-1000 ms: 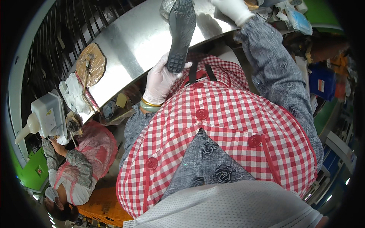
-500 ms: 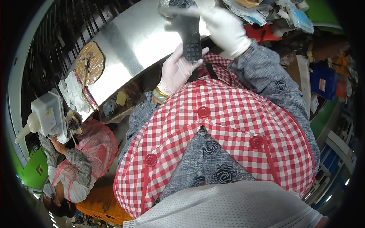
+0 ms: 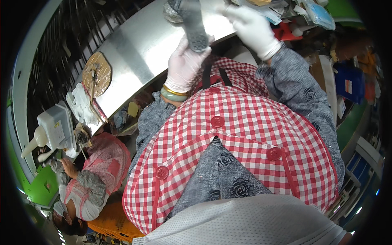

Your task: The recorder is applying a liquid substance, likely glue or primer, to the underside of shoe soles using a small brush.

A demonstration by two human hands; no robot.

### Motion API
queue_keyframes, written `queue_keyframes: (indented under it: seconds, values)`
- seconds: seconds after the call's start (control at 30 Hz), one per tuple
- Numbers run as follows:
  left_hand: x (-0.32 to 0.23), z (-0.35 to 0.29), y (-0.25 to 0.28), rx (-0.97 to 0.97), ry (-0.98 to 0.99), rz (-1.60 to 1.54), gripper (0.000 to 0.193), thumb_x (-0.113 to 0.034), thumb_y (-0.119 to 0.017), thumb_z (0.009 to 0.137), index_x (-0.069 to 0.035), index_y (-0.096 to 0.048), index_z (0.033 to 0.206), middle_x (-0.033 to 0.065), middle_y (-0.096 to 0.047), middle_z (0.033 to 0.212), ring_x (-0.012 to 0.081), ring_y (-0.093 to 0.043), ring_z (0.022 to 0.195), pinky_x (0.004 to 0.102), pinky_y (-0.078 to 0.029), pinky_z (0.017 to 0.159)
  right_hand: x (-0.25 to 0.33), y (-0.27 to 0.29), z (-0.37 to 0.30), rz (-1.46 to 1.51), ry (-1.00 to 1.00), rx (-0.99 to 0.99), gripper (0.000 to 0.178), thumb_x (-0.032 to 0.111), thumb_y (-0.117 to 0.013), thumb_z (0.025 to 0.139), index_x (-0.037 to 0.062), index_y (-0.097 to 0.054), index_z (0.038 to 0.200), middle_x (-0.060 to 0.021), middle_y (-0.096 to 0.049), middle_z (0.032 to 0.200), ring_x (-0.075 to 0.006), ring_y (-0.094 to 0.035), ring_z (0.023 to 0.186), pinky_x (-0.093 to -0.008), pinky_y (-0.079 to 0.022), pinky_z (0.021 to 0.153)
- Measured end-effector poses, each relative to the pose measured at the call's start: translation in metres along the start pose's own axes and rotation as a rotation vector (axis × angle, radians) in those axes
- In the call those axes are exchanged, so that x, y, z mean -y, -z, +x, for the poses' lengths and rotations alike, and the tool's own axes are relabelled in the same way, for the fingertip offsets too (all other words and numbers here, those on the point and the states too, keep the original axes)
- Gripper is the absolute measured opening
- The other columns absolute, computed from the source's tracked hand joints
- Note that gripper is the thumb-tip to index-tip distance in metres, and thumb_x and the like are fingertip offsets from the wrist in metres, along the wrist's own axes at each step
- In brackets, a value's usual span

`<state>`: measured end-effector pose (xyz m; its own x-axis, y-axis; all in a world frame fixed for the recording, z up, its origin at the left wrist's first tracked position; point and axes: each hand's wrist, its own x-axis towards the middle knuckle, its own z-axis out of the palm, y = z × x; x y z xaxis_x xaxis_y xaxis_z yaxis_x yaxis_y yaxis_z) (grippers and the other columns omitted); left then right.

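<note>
A black shoe sole with a blocky tread at its near end is in my left hand, tilted over the edge of the shiny metal table. That hand wears a white glove, with its fingers closed around the near end of the sole. My right hand, also in a white glove, is raised to the right of the sole and apart from it. Motion smears its fingertips, so whether it holds anything is unclear. A crumpled clear wrapping shows beside the sole's far end.
On the metal table lies a brown film-wrapped disc with a stick. White crumpled cloths are beside it. A co-worker works at the left near a translucent container. Papers and packets crowd the far right; a blue bin stands below.
My left hand and the sole have shifted slightly left, the sole now tilting more. My right hand has drawn back to the right, away from the sole. The co-worker's hands have moved.
</note>
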<state>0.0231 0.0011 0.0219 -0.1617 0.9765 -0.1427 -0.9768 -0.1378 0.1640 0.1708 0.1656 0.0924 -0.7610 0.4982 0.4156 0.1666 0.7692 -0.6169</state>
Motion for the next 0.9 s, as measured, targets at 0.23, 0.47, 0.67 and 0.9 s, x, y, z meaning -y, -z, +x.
queue_keyframes:
  seconds: [0.23,0.47,0.67,0.9]
  values:
    - [-0.003,-0.030,-0.014,-0.159,-0.083,0.307,0.048,-0.016,-0.035,0.103,0.007,-0.025,0.144,0.0236,-0.038,0.143,0.0353,-0.042,0.131,0.0454,-0.036,0.111,-0.070,0.105,0.011,0.093,0.020,-0.089,0.026,0.016,-0.055,0.089,0.0060,-0.070,0.108,-0.0121,-0.071,0.096,-0.0242,-0.068,0.086,-0.0319,-0.053,0.080]
    - [-0.003,-0.015,0.009,-0.304,-0.178,0.498,0.037,-0.004,-0.047,0.097,0.006,-0.043,0.133,0.0184,-0.058,0.122,0.0268,-0.059,0.110,0.0381,-0.051,0.096,-0.102,0.112,0.012,-0.440,-0.184,0.025,0.023,0.018,-0.057,0.089,0.0094,-0.073,0.102,-0.0069,-0.072,0.093,-0.0215,-0.068,0.084,-0.0316,-0.054,0.077]
    - [0.006,-0.021,0.011,-0.340,-0.217,0.513,0.036,-0.001,-0.049,0.095,0.004,-0.046,0.131,0.0152,-0.061,0.117,0.0239,-0.061,0.106,0.0364,-0.051,0.095,-0.114,0.102,0.010,-0.240,-0.347,-0.019,0.018,0.016,-0.063,0.088,0.0060,-0.074,0.098,-0.0078,-0.073,0.093,-0.0183,-0.068,0.082,-0.0290,-0.054,0.075]
    - [-0.004,-0.040,0.010,-0.213,-0.032,0.337,0.048,-0.018,-0.033,0.102,0.010,-0.027,0.141,0.0250,-0.039,0.141,0.0405,-0.041,0.130,0.0411,-0.044,0.105,-0.031,0.048,-0.007,0.710,-0.346,0.298,0.034,0.026,-0.059,0.093,0.0013,-0.068,0.114,0.0000,-0.063,0.077,-0.0083,-0.051,0.061,-0.0230,-0.040,0.053]
